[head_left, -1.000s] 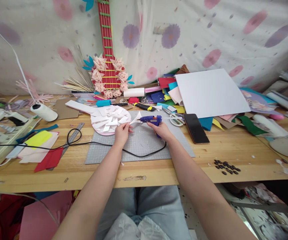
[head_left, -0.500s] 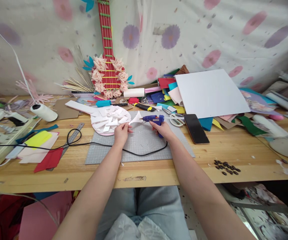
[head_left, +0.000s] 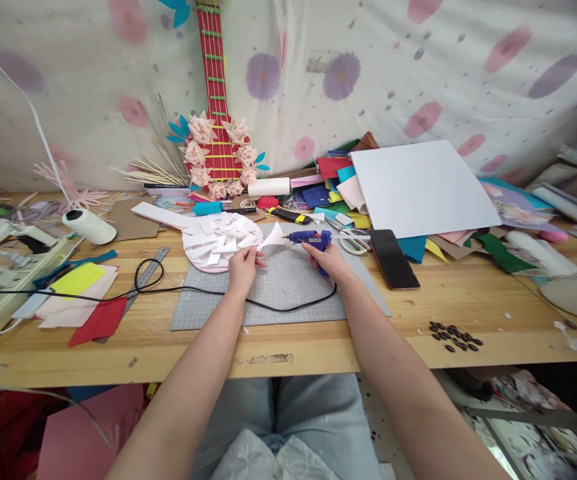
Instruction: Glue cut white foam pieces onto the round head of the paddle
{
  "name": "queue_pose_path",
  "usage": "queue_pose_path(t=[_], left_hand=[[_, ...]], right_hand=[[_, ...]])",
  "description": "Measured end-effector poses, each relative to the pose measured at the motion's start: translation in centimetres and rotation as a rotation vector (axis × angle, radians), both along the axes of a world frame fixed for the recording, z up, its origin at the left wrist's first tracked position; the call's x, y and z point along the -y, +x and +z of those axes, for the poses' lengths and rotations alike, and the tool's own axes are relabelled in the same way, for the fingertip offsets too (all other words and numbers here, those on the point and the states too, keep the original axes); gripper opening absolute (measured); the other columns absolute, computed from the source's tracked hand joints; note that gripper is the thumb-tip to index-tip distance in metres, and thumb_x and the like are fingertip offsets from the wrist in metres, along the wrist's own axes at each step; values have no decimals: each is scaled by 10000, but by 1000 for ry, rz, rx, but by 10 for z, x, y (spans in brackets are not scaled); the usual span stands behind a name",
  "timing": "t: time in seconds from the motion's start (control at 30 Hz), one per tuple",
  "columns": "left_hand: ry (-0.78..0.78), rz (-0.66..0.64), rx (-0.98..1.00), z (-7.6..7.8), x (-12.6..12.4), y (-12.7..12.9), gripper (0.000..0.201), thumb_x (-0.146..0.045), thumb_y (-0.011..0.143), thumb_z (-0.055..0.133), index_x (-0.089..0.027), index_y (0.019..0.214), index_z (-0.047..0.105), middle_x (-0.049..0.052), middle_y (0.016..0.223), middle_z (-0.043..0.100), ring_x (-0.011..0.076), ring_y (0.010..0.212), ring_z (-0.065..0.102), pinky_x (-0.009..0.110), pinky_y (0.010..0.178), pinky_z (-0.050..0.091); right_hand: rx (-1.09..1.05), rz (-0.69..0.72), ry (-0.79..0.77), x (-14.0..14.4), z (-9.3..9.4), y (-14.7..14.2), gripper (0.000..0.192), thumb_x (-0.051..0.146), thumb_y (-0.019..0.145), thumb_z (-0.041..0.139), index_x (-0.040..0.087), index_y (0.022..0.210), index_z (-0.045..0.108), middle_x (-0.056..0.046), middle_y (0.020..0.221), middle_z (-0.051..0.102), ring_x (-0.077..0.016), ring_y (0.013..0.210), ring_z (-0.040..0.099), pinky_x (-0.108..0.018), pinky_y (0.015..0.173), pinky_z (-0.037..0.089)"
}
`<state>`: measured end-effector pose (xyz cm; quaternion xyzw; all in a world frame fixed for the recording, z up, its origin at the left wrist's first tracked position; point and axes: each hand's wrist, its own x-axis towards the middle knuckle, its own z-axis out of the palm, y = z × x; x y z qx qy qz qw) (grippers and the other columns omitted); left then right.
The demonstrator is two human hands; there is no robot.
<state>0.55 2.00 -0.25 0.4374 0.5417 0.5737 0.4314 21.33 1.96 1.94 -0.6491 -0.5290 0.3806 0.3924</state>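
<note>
Left hand [head_left: 242,265] pinches a paper petal [head_left: 272,239]; right hand [head_left: 327,259] grips the glue gun [head_left: 309,237], nozzle at the petal. Best a small bead, fingers clear.

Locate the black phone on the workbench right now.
In the head view, the black phone lies flat on the wooden table, right of centre, just beyond the right hand, between the scissors and the white board.

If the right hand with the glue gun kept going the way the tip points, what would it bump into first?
The right hand aims the blue glue gun leftward. Its tip would probably first meet the folded white paper piece held by the left hand, though depth is hard to judge.
</note>
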Motion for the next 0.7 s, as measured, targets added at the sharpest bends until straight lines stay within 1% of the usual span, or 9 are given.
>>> queue_pose_path(t=[0.13, 0.2, 0.27, 0.33, 0.43, 0.5, 0.6, 0.67, 0.7], left_hand=[[42, 40, 34, 9, 1, -3, 236, -338, 792, 548, -138, 785, 673, 22, 713, 675, 72, 476, 553, 254, 569, 546], [105, 88, 22, 17, -2, -11, 269, -365, 795, 542, -140, 851, 677, 32, 755, 684, 76, 509, 560, 251, 578, 549], [178, 143, -49, 29, -7, -26, 313, -389, 808, 521, -145, 927, 677, 50, 810, 695, 92, 571, 587, 243, 579, 544], [252, 174, -218, 45, -13, -46, 336, -399, 820, 505, -160, 975, 682, 65, 867, 707, 123, 658, 626, 248, 604, 540], [376, 221, -636, 68, -23, -80, 301, -370, 833, 508, -200, 988, 703, 68, 974, 714, 186, 860, 657, 305, 775, 519], [422, 251, -872, 78, -29, -99, 296, -351, 847, 499, -214, 1007, 706, 76, 1038, 705, 222, 974, 638, 340, 865, 479], [419, 171, -1131, 81, -36, -117, 292, -304, 854, 478, -231, 1023, 705, 78, 1065, 700, 240, 1024, 624, 350, 895, 451], [405, 108, -1232, 79, -39, -123, 294, -295, 855, 466, -244, 1018, 706, 73, 1075, 698, 239, 1031, 623, 345, 894, 447], [399, 99, -1258, 77, -39, -125, 298, -299, 858, 459, -248, 1018, 705, 71, 1081, 696, 238, 1033, 623, 343, 891, 446]], right_hand=[[-167, -68, 74, -3, -2, 5, 392, 561, 679, 632, 185, 630, 533, 2, 560, 556, -86, 431, 439, -234, 424, 366], [-261, -110, 114, -5, -2, 7, 401, 568, 654, 650, 184, 657, 537, 3, 571, 553, -85, 448, 440, -227, 424, 375], [-324, -137, 138, -7, -2, 9, 415, 575, 635, 664, 180, 664, 538, -1, 582, 555, -85, 466, 448, -220, 428, 382], [-346, -147, 138, -8, -2, 10, 420, 576, 630, 668, 178, 663, 538, -4, 586, 559, -83, 471, 451, -215, 427, 381], [-342, -136, 118, -9, -2, 9, 410, 567, 638, 664, 177, 670, 541, -2, 580, 561, -79, 458, 445, -214, 421, 373], [-329, -119, 109, -8, -2, 7, 406, 565, 642, 663, 179, 666, 537, 1, 575, 564, -77, 446, 442, -217, 421, 375], [-318, -104, 108, -7, -3, 5, 404, 564, 645, 659, 182, 658, 531, 0, 573, 568, -78, 435, 439, -223, 417, 377], [-320, -108, 106, -7, -3, 5, 399, 563, 650, 652, 182, 664, 533, 1, 574, 568, -77, 431, 435, -221, 409, 371], [-324, -110, 104, -7, -3, 5, 397, 562, 652, 649, 183, 666, 533, 2, 573, 566, -77, 429, 432, -220, 403, 365]])
